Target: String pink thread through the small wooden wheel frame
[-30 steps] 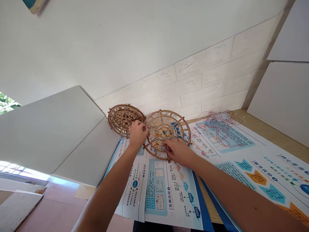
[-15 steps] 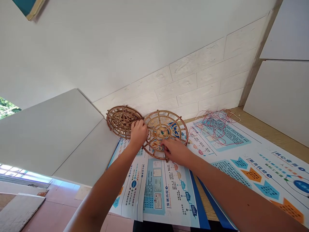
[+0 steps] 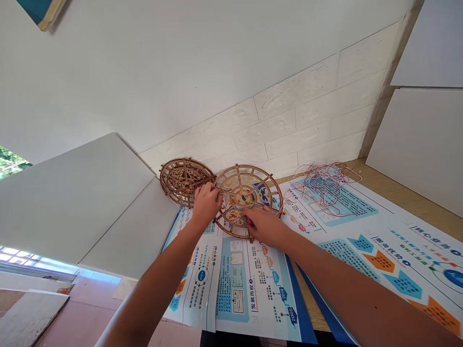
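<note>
A round brown openwork frame (image 3: 268, 176) with spokes and a small hub lies on the printed sheets in front of me. My left hand (image 3: 207, 205) is closed at its left rim, fingers bent over the edge. Across the lower right part of the frame lies my right hand (image 3: 266, 225). Its thumb and fingers are pinched together near a spoke, and whatever they grip is hidden. To the left, a second, darker round openwork frame (image 3: 181, 177) lies partly behind my left hand.
A tangle of thin red and white wires (image 3: 323, 185) lies at the right back. Printed sheets (image 3: 347, 231) with blue and orange graphics cover the wooden tabletop (image 3: 383, 185). A white brick-patterned wall (image 3: 282, 120) rises behind, with a white panel (image 3: 108, 202) at left.
My left hand has shifted slightly left and down at the frame's edge. The right hand and both frames look almost unchanged.
</note>
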### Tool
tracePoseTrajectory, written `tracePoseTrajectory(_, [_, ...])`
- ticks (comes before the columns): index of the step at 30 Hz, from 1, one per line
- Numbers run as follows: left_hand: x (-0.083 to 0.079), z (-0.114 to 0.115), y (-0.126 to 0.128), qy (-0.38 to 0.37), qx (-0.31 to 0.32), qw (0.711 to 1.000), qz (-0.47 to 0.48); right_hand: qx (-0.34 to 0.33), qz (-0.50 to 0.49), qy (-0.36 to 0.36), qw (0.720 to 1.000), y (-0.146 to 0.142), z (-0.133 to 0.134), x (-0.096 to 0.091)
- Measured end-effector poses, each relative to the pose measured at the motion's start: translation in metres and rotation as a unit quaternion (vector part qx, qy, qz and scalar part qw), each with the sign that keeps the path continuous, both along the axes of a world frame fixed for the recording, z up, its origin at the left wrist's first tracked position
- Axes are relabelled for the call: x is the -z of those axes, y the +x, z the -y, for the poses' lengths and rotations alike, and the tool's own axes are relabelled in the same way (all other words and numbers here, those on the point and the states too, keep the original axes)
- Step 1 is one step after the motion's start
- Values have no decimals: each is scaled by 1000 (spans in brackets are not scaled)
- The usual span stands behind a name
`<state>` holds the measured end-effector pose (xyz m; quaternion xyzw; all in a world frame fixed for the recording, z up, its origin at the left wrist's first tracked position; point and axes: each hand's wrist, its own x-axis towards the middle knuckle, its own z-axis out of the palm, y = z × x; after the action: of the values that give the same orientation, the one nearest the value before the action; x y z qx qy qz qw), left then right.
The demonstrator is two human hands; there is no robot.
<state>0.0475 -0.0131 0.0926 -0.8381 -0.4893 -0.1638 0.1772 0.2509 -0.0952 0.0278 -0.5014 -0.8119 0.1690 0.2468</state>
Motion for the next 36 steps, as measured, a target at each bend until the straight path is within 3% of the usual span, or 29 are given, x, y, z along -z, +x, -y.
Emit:
tracePoseTrajectory(4, [2, -2, -2, -58, -14, 994, 92, 4, 1, 3, 1000, 0, -1, 2])
tracePoseTrajectory(8, [1, -6, 0, -131, -44, 969, 206, 2, -5, 0, 1000, 0, -2, 3])
tracePoseTrajectory(14, [-4, -11, 5, -161, -61, 947, 271, 0, -11, -14, 1000, 0, 0, 0])
tracePoseTrajectory(22, [-4, -15, 4, -153, -58, 950, 265, 0, -5, -8, 1000, 0, -1, 0])
tracePoseTrajectory(36, [-13, -13, 7, -154, -118, 945, 263, -2, -8, -6, 1000, 0, -1, 2])
